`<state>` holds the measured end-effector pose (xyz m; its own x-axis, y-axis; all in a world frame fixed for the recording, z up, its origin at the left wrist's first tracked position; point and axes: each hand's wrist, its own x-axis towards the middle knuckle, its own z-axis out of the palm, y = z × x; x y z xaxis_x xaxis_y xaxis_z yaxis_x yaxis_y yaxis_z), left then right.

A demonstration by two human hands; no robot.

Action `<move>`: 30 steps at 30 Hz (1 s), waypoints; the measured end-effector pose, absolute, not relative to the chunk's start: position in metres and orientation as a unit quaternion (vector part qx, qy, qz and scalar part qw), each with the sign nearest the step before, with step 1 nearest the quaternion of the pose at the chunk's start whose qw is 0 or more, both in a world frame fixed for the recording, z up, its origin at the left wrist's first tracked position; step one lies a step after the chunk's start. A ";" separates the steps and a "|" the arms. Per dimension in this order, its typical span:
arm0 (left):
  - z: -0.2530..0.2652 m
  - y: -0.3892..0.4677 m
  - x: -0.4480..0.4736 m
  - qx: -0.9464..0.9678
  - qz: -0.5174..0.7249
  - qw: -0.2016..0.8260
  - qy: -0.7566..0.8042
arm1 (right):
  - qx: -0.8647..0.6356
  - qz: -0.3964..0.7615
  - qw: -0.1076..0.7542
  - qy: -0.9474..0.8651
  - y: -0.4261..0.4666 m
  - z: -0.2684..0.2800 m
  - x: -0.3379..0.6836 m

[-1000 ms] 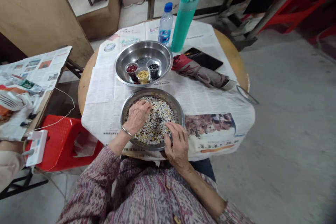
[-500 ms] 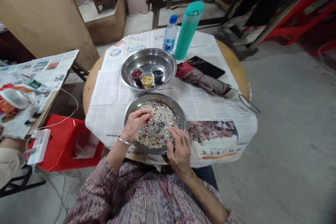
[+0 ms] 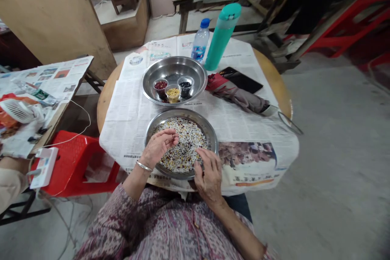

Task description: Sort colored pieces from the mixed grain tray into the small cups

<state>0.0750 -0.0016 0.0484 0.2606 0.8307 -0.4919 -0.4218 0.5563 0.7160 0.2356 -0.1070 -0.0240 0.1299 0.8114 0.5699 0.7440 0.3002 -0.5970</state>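
A steel basin (image 3: 212, 138) on the near side of the table holds a mix of white grains with yellow, dark red and black beans (image 3: 183, 156). Over its left part is my left hand (image 3: 160, 146), fingers curled together; what they hold, if anything, is hidden. My right hand (image 3: 209, 174) hovers at the right rim, thumb and fingers apart, nothing visible in it. Beyond stands a second steel basin (image 3: 152, 69) with three clear plastic cups: one of red beans (image 3: 160, 85), one of yellow beans (image 3: 173, 94), one of black beans (image 3: 185, 85).
Newspaper (image 3: 122, 109) covers the round table. Behind the far basin stand a water bottle (image 3: 200, 42) and a teal flask (image 3: 222, 38). A folded umbrella (image 3: 240, 95) and a dark flat device (image 3: 243, 79) lie to the right. At left are a red stool (image 3: 73, 170) and a power strip (image 3: 44, 168).
The view has shifted slightly. My left hand's fingers have moved a little over the grains; my right hand stays at the rim in nearly the same pose.
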 end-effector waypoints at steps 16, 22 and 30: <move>0.035 0.031 0.106 0.796 0.207 0.231 0.519 | -0.594 0.041 0.464 -0.656 -0.107 -0.024 0.236; 0.037 0.030 0.110 0.811 0.184 0.215 0.513 | -0.593 0.043 0.463 -0.657 -0.106 -0.022 0.236; 0.035 0.031 0.110 0.831 0.151 0.179 0.504 | -0.596 0.049 0.461 -0.656 -0.106 -0.022 0.236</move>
<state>0.1099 0.0308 0.0352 0.4460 0.8923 0.0695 0.7843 -0.4270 0.4500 0.2364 -0.1064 -0.0224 0.1338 0.8265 0.5468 0.7369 0.2860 -0.6125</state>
